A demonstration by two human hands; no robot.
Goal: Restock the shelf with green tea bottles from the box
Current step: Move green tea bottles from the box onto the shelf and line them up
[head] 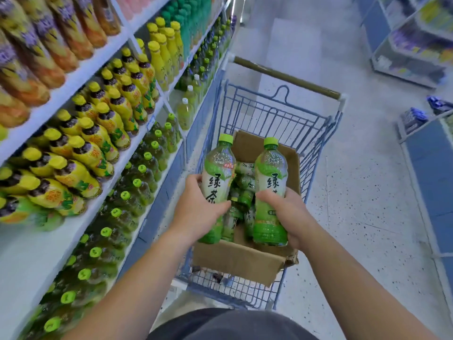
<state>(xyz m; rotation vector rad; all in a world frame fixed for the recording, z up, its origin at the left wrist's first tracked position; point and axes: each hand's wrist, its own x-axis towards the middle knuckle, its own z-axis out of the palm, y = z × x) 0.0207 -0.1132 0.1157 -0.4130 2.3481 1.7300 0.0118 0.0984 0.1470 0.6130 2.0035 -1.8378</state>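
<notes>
My left hand grips one green tea bottle upright above the cardboard box. My right hand grips a second green tea bottle, also upright, over the box's right side. Both have light green caps and green-white labels. Several more green tea bottles lie inside the box between my hands. The box sits in a blue wire shopping cart. On the left, the low shelf holds rows of green-capped tea bottles.
Higher shelves on the left carry yellow-capped bottles and orange drinks. The cart's handle points away from me. A speckled aisle floor opens to the right, bounded by blue shelving on the far right.
</notes>
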